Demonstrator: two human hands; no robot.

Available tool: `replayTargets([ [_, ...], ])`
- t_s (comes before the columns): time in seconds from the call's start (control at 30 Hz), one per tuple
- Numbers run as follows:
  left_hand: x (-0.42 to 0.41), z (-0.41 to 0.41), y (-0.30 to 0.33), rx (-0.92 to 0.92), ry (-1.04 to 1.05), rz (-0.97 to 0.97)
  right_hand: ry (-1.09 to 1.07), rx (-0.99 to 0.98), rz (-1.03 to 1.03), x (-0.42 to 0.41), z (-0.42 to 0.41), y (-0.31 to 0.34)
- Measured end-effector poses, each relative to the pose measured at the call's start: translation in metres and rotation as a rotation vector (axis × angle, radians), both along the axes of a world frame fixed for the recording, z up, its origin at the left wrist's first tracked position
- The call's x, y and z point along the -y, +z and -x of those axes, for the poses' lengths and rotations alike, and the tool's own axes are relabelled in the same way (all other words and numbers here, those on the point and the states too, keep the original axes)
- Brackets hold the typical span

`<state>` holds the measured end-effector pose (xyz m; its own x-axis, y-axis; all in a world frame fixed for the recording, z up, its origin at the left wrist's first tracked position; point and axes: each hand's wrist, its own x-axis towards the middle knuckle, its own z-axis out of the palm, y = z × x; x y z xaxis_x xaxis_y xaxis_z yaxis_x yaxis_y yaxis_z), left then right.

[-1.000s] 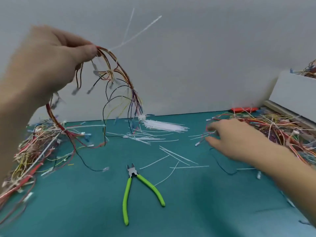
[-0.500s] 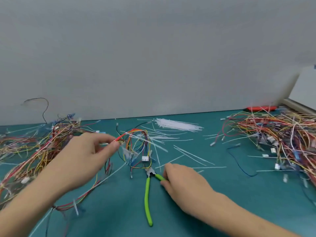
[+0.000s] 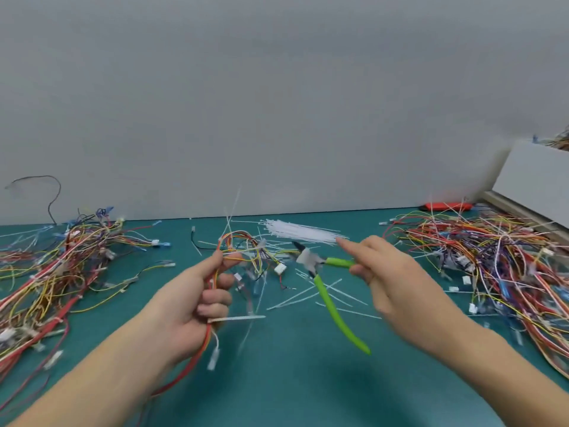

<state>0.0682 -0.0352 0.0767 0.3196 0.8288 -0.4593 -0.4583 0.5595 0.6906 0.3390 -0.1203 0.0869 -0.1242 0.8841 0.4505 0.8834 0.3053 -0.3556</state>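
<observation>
The wire bundle (image 3: 243, 245), red, orange and yellow strands with white plugs and a white tie, loops up from the left hand (image 3: 197, 294), its ends trailing near. Just right of it, the cutters (image 3: 326, 291) hang from the right hand (image 3: 391, 272), green handles spread, blurred head pointing far-left.

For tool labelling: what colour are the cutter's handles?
The cutter handles are bright green; head view.

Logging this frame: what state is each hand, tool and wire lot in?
Wire harness: looped, held up, ends dangling.
Left hand: grips the harness.
Cutters: handles spread wide; jaws blurred.
Right hand: pinches one cutter handle.
Cable ties: bundled, lying on the mat.
Left wire pile: tangled, untouched.
Right wire pile: tangled, untouched.
</observation>
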Motion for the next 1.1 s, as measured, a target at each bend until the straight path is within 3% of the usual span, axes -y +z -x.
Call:
replayTargets([
  [0.13,-0.001,-0.044,-0.004,-0.036,-0.024,-0.052,-0.087,-0.406,-0.165,-0.007,-0.018,0.001],
  [0.27,-0.025,-0.062,0.002,-0.050,0.014,-0.101,-0.173,-0.482,-0.174,-0.021,-0.036,0.003],
  [0.33,-0.041,-0.055,0.004,-0.024,0.077,-0.066,-0.211,-0.622,-0.140,-0.027,-0.046,0.002],
  [0.4,-0.054,-0.042,0.004,0.015,0.119,-0.014,-0.184,-0.800,0.058,-0.032,-0.064,0.002],
  [0.47,-0.061,-0.029,-0.001,0.019,0.155,0.024,-0.049,-0.868,0.386,-0.031,-0.088,-0.001],
  [0.6,-0.062,-0.015,-0.019,-0.015,0.202,0.052,0.321,-0.478,1.071,-0.025,-0.116,0.000],
  [0.7,-0.065,-0.009,-0.028,0.009,0.235,0.074,0.539,-0.308,1.157,-0.028,-0.103,-0.002],
  [0.77,-0.064,-0.009,-0.028,0.031,0.233,0.080,0.673,-0.418,1.148,-0.027,-0.084,-0.007],
  [0.87,-0.051,-0.006,-0.021,0.020,0.102,0.059,0.835,-0.732,1.123,-0.020,-0.058,-0.017],
  [0.97,-0.039,0.008,-0.012,-0.192,-0.079,-0.040,0.962,-1.187,1.079,-0.018,-0.037,-0.018],
  [1.03,-0.031,0.021,-0.008,-0.556,-0.100,-0.213,1.046,-1.561,1.102,-0.021,-0.022,-0.017],
  [1.1,-0.022,0.043,-0.007,-1.017,-0.048,-0.439,0.975,-1.760,1.099,-0.023,-0.010,-0.013],
])
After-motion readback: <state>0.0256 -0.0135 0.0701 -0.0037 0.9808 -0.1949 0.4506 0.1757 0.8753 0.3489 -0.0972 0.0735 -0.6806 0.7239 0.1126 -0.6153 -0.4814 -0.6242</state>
